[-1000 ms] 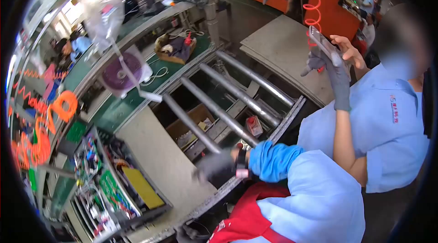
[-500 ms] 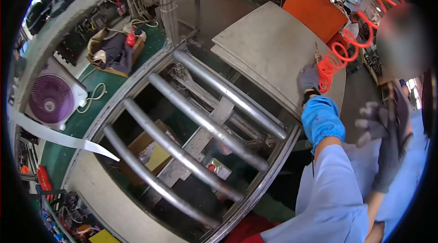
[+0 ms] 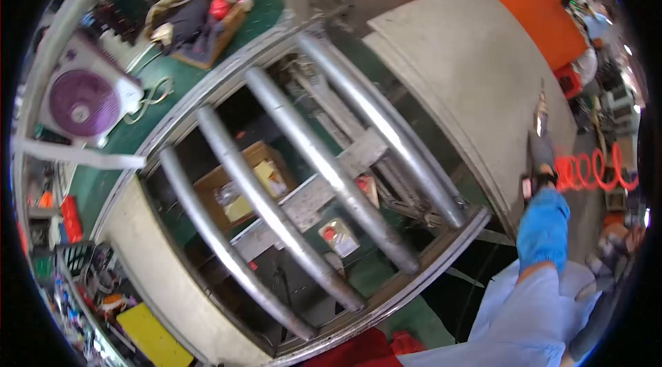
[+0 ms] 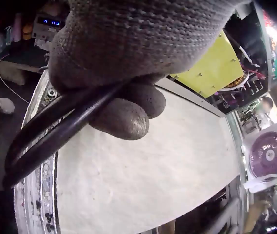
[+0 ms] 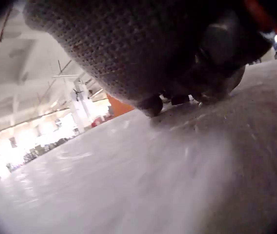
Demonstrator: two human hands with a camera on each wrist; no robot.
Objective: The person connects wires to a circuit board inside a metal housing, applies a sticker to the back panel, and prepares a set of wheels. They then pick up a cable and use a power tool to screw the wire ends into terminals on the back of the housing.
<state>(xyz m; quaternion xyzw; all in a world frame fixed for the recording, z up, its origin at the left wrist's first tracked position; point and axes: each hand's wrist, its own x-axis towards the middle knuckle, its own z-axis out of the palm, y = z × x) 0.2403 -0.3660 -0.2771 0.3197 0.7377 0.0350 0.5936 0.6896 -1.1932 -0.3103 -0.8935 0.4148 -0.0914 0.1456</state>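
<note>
At the right of the head view, my gloved right hand (image 3: 543,151) grips an air screwdriver (image 3: 542,115), whose narrow tip points away from me. A red coiled hose (image 3: 596,168) runs off beside this hand. The right wrist view has the glove (image 5: 123,53) low over a pale board (image 5: 104,170), fingertips right at its surface. My left hand (image 4: 128,53), also gloved, shows only in the left wrist view. Its fingers curl round a thick black cord-like loop (image 4: 55,136), above a pale worktop (image 4: 143,170).
Several metal rollers (image 3: 331,174) span a frame over an open gap. A second pale board (image 3: 455,56) lies beyond them. Another person's gloved hand (image 3: 610,256) is close at right. A purple fan (image 3: 84,103) and a cardboard box of cloth (image 3: 196,25) stand on the left bench.
My right hand has gone from the rollers to the far board at right and now holds the air screwdriver. The head view has swung right, and the other person's hands appear lower.
</note>
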